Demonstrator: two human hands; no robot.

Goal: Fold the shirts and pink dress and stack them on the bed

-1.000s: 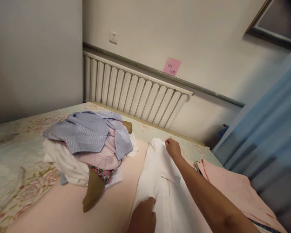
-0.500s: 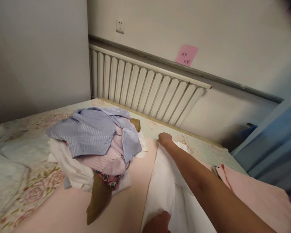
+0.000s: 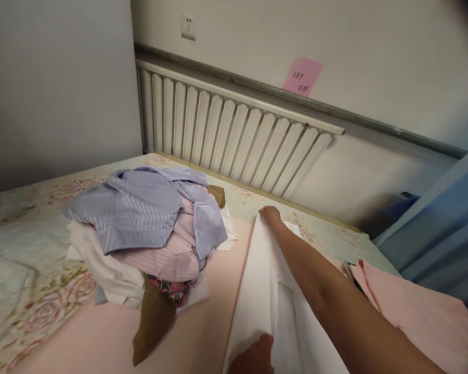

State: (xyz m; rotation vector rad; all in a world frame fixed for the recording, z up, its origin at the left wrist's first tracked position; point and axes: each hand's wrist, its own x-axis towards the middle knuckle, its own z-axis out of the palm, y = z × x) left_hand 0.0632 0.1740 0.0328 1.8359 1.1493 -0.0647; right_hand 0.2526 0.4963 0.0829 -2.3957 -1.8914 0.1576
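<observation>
Floral covering (image 3: 8,275): rose-printed, spread beneath the fabrics.
Pink mat (image 3: 74,343): plain, flat.
Radiator (image 3: 234,130): pale, ribbed.
Clothes heap (image 3: 144,218): crumpled, glossy blue stripes uppermost.
White cloth (image 3: 255,278): long, smooth, on the mat, right of the heap.
Right hand (image 3: 270,214): clenched on its far end.
Left hand (image 3: 255,356): at its near end; cannot tell whether gripping.
Pink note (image 3: 302,76): two handwritten lines, lower apparently "5535".

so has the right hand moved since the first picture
Yes, leftward against the radiator, bringing the right hand nearer the clothes pile.
</observation>
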